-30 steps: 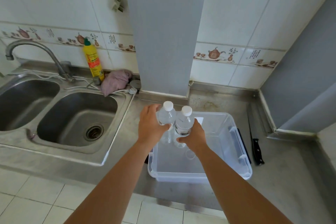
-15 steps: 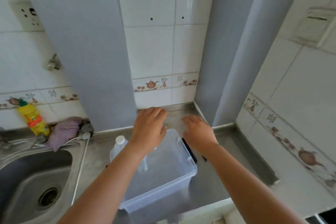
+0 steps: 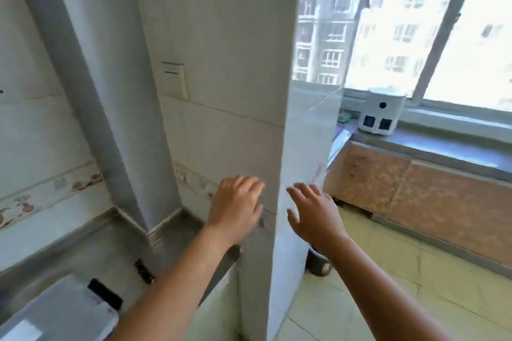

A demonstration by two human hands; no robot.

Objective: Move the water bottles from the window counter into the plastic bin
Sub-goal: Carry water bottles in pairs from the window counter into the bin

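Two bare hands are raised with fingers spread and nothing held: the left hand (image 3: 235, 209) in front of the smooth tiled pillar (image 3: 221, 91), the right hand (image 3: 314, 214) just past its corner. The translucent plastic bin (image 3: 59, 313), with a black latch, sits at lower left on the dull grey metal counter (image 3: 69, 246). The window counter (image 3: 432, 144) lies well apart at right, carrying a white boxy device (image 3: 381, 112); no bottles can be made out there.

Lower left: plastic bin (image 3: 63, 310) looked translucent, smooth; surface (image 3: 91, 246) under it dull grey metal. Centre pillar (image 3: 221, 91) glossy white tile. Right window counter (image 3: 443, 144) smooth grey stone, mottled brown front.
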